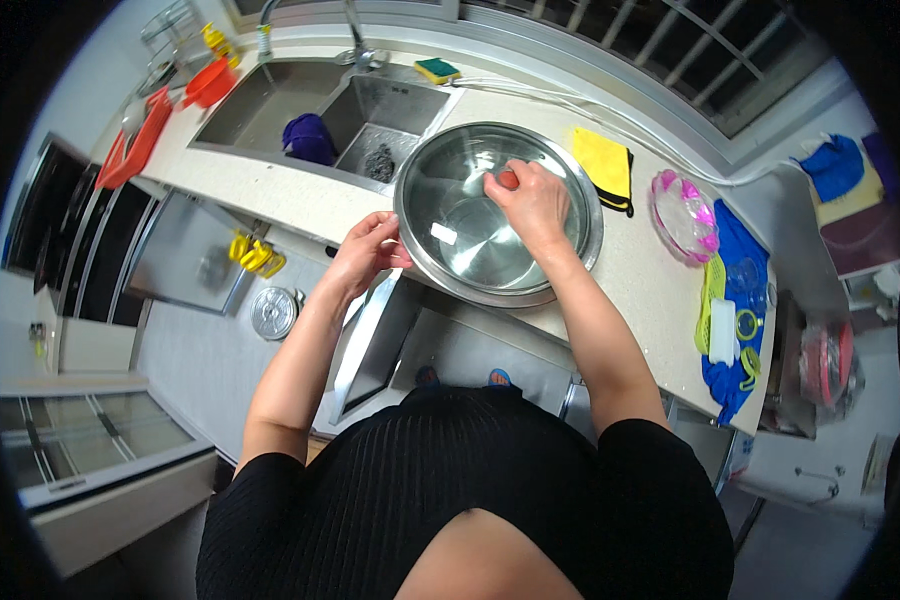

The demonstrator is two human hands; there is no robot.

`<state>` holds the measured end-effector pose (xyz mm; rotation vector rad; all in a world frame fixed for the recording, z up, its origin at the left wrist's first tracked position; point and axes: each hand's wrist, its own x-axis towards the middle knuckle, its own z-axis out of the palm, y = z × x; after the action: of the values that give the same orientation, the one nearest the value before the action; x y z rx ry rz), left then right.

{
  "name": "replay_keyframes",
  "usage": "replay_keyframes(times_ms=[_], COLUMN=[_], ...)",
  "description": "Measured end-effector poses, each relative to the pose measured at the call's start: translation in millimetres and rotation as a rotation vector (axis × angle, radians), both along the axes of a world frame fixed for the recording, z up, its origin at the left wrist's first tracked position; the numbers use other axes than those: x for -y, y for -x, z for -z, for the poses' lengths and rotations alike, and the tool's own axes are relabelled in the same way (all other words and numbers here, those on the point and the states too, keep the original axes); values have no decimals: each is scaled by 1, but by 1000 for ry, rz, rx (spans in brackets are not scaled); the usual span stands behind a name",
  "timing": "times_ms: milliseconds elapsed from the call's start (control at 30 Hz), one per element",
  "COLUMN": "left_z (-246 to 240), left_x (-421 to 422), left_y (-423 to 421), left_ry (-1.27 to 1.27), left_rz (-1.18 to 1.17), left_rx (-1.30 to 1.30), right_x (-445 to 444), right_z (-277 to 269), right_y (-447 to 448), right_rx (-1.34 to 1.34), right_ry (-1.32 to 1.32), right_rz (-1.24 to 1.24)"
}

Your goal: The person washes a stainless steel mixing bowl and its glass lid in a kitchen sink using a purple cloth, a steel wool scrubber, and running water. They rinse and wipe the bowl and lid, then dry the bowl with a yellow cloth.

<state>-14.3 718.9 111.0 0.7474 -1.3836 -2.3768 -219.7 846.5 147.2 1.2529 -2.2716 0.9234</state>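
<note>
A wide, shiny steel pot (594, 247) stands near the counter's front edge, and a clear glass lid (465, 202) with a steel rim covers it. My right hand (534, 201) reaches over the lid and grips its reddish knob (508, 178), which shows between thumb and fingers. At the left side, my left hand (371, 251) has its fingertips on the pot's rim, with the thumb and fingers partly spread. Light reflects off the glass.
Left of the pot is a double sink (390, 112) holding a purple cloth (309, 139) and a steel scrubber (379, 163). A yellow cloth (601, 165), a pink-edged clear bowl (685, 216) and a blue cloth (731, 390) lie rightward. Below, a cabinet door (367, 345) stands open.
</note>
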Motion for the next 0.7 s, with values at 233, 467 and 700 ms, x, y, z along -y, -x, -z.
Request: replay_keyframes(times_ms=[233, 467, 700], left_z=[-4, -10, -9], left_x=[-21, -47, -71], left_y=[-8, -29, -21], left_ry=[18, 8, -12], left_rz=[-66, -194, -218], left_rx=[56, 105, 135], right_x=[-9, -52, -35], right_z=[-20, -60, -44], right_y=[0, 78, 92], right_rx=[29, 420, 617], right_ry=[-218, 120, -84], right_rz=[-68, -17, -375])
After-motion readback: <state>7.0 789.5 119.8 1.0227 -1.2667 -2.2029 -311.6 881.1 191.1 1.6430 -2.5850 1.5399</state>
